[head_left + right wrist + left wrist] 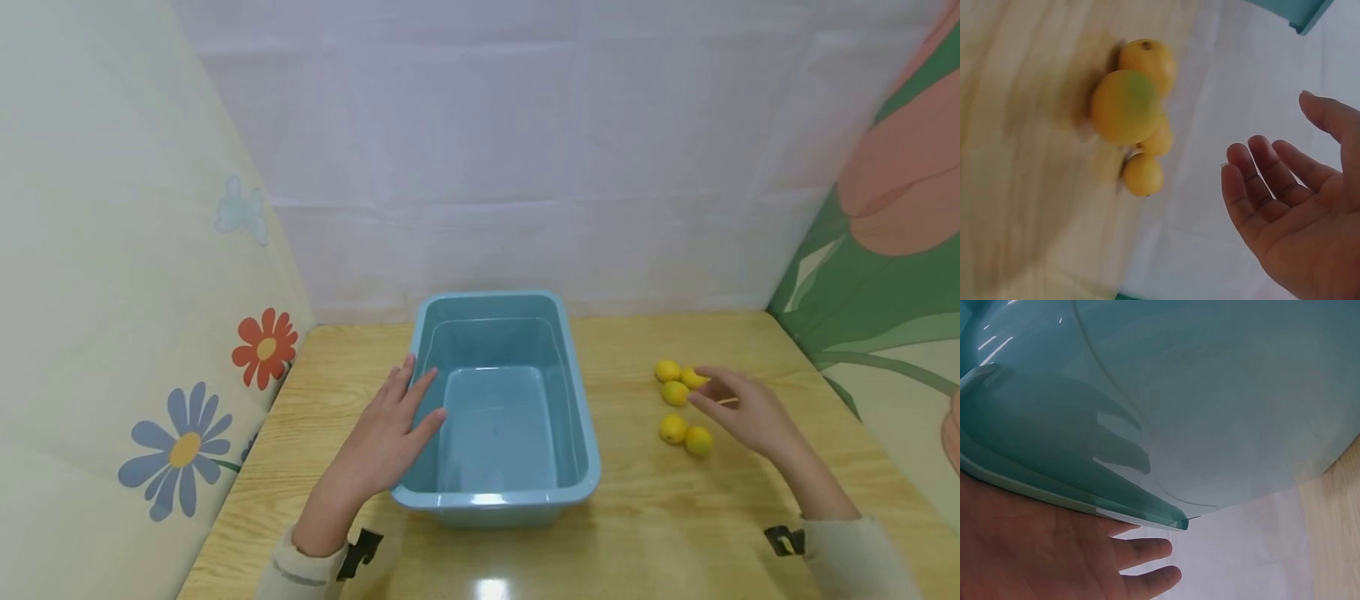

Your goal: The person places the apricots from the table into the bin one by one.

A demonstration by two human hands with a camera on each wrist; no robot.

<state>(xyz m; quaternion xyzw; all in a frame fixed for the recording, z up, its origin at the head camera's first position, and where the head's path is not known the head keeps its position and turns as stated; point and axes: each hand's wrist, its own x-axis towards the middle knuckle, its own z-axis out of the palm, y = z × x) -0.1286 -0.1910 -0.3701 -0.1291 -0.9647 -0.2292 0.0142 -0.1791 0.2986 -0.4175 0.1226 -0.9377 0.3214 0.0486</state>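
A light blue plastic basin [495, 429] stands on the table, with nothing seen inside it. My left hand [386, 437] lies at its left rim, fingers spread and fairly straight; in the left wrist view the palm [1041, 544] is against the outside of the rim. Several small yellow fruits [675, 393], lemon-like and partly greenish, lie loosely grouped to the right of the basin. Beside them is my right hand [753, 412], thumb and fingers apart and bent a little. The right wrist view shows that hand [1297, 206] holding nothing, away from the fruits [1125, 107].
The wooden table [637, 533] runs back to a white cloth wall [450, 150]. Flower-patterned sheets hang at the left [90, 292] and the right [892, 275]. Each wrist has a black clip by the sleeve.
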